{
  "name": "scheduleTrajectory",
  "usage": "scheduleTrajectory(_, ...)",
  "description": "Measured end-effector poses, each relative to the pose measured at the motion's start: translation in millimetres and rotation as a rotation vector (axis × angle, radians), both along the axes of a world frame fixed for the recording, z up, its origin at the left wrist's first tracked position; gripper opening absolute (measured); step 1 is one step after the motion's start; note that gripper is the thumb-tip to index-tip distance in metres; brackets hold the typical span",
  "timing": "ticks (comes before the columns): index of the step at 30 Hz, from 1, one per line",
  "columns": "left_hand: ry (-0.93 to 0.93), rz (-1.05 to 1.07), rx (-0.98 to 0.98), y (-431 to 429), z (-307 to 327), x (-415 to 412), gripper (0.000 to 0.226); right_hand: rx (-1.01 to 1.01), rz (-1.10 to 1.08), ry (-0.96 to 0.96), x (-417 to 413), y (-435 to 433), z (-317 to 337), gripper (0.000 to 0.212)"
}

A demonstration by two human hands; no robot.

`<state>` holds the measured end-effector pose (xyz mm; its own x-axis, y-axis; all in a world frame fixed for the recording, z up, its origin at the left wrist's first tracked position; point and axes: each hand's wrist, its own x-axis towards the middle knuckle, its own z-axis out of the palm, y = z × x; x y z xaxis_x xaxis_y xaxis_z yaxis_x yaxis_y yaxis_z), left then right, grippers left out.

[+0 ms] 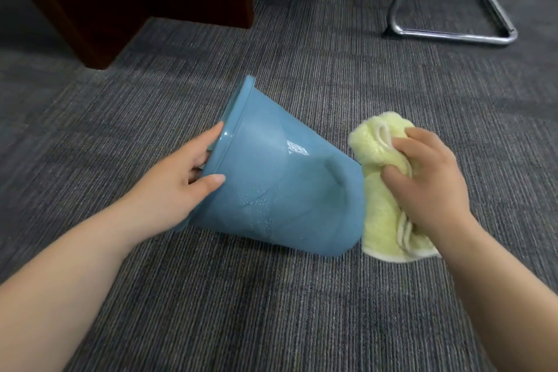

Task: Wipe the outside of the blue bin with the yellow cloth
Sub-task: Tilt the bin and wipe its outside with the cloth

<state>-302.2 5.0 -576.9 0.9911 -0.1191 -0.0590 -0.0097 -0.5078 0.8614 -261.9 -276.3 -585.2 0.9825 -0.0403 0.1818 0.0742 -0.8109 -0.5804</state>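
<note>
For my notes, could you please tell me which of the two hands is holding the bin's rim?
The left hand, thumb outside and fingers over the rim of the blue bin; the right hand instead grips the yellow cloth by the bin's base.

The blue bin [271,190] lies tipped on the grey carpet [271,311], its mouth toward ten o'clock, the left hand [184,178] gripping its rim. At the bin's three o'clock, the right hand [431,181] holds the bunched yellow cloth [380,211] against its base.

blue bin [280,190] tipped on side, rim left, wet drops | yellow cloth [383,184] bunched vs its base
</note>
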Motion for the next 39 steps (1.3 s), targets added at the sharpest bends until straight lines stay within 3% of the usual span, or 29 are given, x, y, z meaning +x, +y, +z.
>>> scheduleTrajectory(4,-0.036,0.021,-0.015,-9.5,2.0,0.4,0.063,-0.082,0.278,-0.111,2.6,35.8,29.0,0.037)
scheduleTrajectory(8,-0.061,0.053,-0.043,-14.1,0.1,0.2,0.047,-0.171,0.384,-0.123,9.8,58.9,42.0,0.039)
scheduleTrajectory(15,-0.068,0.054,-0.069,-10.6,-0.1,-1.4,0.054,-0.280,0.669,-0.098,3.1,77.9,39.6,0.035)
scheduleTrajectory(17,-0.068,0.048,-0.085,-10.8,0.7,-2.4,0.056,-0.281,0.671,-0.101,4.8,73.7,39.2,0.034)
scheduleTrajectory(23,-0.043,-0.017,-0.035,-18.6,2.4,-1.4,0.065,-0.234,0.376,-0.133,11.3,56.2,30.0,0.034)
scheduleTrajectory(30,-0.037,0.035,-0.017,-14.3,5.6,-3.4,0.063,-0.281,0.715,-0.200,-24.1,69.1,22.0,0.038)
scheduleTrajectory(39,0.001,0.050,-0.009,-13.7,4.9,-2.3,0.063,-0.269,0.609,-0.191,-26.4,71.6,7.2,0.045)
